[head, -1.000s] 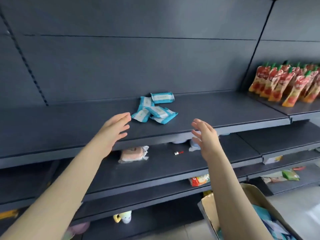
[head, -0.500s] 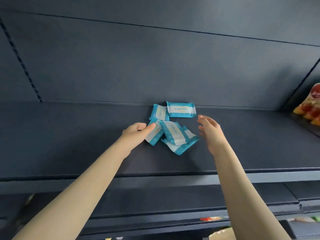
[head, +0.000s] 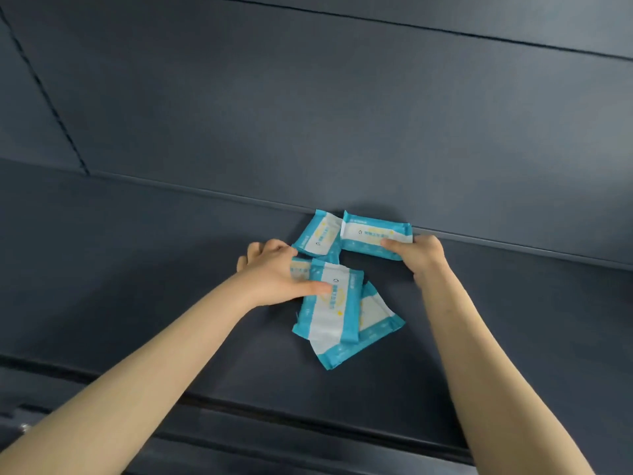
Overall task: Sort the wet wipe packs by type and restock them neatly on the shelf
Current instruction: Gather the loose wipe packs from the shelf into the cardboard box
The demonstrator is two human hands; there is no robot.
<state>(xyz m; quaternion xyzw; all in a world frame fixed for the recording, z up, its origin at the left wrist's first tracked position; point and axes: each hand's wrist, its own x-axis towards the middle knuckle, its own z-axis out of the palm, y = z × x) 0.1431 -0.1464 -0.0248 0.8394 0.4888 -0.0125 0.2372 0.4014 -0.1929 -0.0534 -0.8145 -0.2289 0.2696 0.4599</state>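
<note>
Left grip [head: 274, 272] is pinching front pack [head: 329, 303]; right grip [head: 423, 257] is pinching rear pack [head: 373, 234] on shelf [head: 137, 269].

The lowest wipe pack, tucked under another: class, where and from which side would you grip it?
Probably pinch the lowest wipe pack by its exposed right corner, coming from the front right: it lies flat, and the upper pack covers its left part.
</note>
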